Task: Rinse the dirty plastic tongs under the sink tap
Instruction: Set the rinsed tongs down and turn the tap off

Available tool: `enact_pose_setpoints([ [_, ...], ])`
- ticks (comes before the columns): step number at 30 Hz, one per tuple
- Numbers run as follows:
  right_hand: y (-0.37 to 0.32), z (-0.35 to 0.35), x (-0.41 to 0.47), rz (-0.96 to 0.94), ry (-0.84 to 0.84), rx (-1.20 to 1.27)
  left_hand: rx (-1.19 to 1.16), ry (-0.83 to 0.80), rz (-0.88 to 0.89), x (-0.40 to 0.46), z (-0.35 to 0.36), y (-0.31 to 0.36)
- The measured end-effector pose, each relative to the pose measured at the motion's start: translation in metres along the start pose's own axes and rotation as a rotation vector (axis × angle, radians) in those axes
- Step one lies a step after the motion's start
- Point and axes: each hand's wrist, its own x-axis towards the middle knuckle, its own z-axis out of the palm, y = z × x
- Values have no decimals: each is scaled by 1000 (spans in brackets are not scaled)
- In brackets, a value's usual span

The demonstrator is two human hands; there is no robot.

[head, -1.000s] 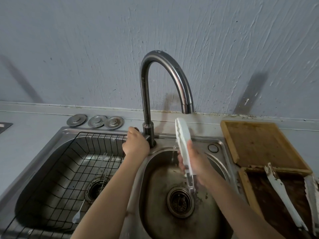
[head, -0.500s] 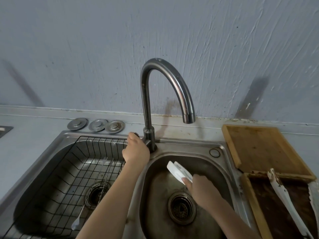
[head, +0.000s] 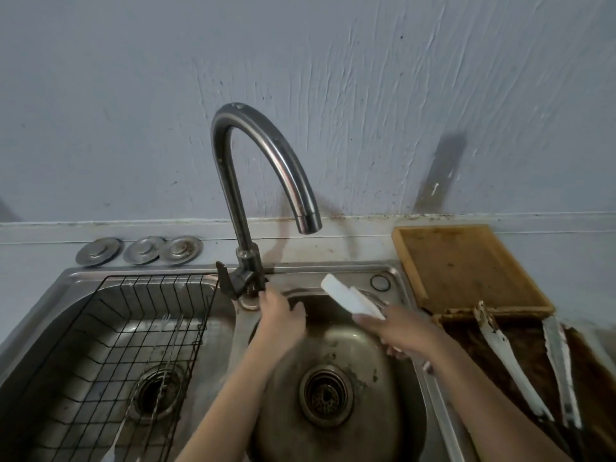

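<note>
Fingers (head: pixel 373 323) of right hand (head: pixel 405 331) wrapped round white plastic tongs (head: pixel 348 296), held right of centre over right sink basin (head: pixel 336 355), tips pointing up-left toward tap base, off to the right of and lower than tap spout (head: pixel 308 221), no water stream visible. Left hand (head: pixel 278 311) at centre, fingers loosely bent and holding nothing, just beside tap lever (head: pixel 226 283) and base. Left basin with black wire rack (head: pixel 133 345), three metal drain covers (head: pixel 140 250) on tabletop upper left, wooden boards (head: pixel 463 265) at right with two more dirty tongs (head: pixel 506 358) lying on the lower one.
</note>
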Motion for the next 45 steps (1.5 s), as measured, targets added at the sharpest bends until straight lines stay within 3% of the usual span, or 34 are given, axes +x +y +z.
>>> enact_pose_setpoints([
  [3, 8, -44, 6, -69, 241, -43, 182, -196, 298, -10, 25, 30],
  [8, 42, -91, 22, 51, 633, -144, 507, -203, 554, 4, 71, 77],
  [15, 76, -109, 49, 139, 635, -181, 686, -230, 833, 19, 132, 103],
  [21, 87, -112, 72, 109, 610, -146, 877, -318, 848, 31, 154, 93],
  [30, 92, -111, 89, 68, 595, -123, 831, -363, 788, 25, 155, 91],
  [33, 93, -110, 73, -23, 692, -98, 800, -398, 755, 19, 153, 84],
  [36, 100, -107, 37, -157, 906, -109, 654, -461, 687, 7, 152, 76],
  [39, 115, -99, -6, -237, 1042, -151, 603, -429, 745, -7, 153, 65],
  [45, 157, -67, -71, -59, 993, -308, 522, -400, 850, -38, 152, 42],
])
